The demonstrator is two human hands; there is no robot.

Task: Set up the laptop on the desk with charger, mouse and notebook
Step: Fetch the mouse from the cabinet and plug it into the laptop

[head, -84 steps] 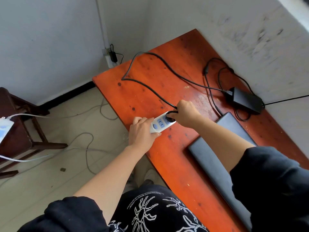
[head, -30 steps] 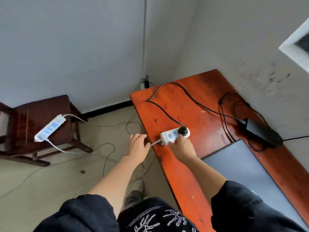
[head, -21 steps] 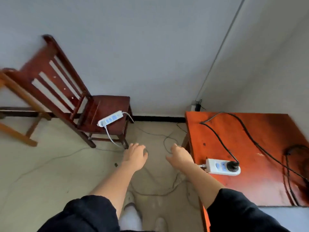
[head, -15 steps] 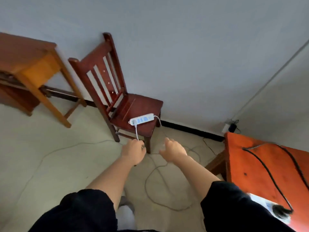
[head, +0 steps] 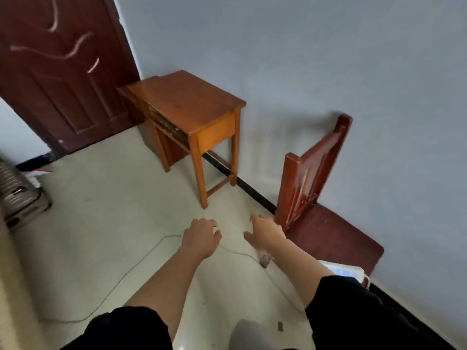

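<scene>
Both my hands are empty, left hand (head: 202,237) loosely curled, right hand (head: 265,234) with fingers spread. The laptop is not in view. A thin cable (head: 131,271) crosses the floor; I could trip on it.

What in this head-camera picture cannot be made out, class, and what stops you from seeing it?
- White power strip on the chair: mostly hidden behind the right forearm.
- Laptop, charger, mouse, notebook: outside the head view.
- Shelf contents of the small wooden table: too dark and blurred.
- Grey object at left: cut by the frame edge.
- Thin cable on the floor: its ends pass under the sleeves.
- Left hand, right hand: empty, motion-blurred.
</scene>
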